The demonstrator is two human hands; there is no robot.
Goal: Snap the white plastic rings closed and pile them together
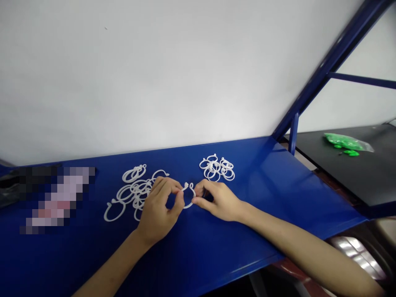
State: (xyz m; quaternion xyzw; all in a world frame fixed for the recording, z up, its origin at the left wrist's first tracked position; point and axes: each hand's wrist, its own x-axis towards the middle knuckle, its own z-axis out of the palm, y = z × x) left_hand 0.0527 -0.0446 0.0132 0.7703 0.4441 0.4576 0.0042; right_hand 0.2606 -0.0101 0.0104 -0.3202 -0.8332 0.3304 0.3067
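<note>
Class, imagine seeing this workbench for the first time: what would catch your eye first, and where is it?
Probably the white ring at the centre, pinched between the left hand and the right hand above the deep blue table. Next come two clusters of similar rings, a spread-out one beside the left hand and a tighter one beyond the right. Bright green pieces stand out on the black table at far right.

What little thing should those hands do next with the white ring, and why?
Probably ease the ends of the white ring together: the left hand and right hand pinch it on opposite sides, and a small gap shows between its knobbed end and its looped end.
</note>
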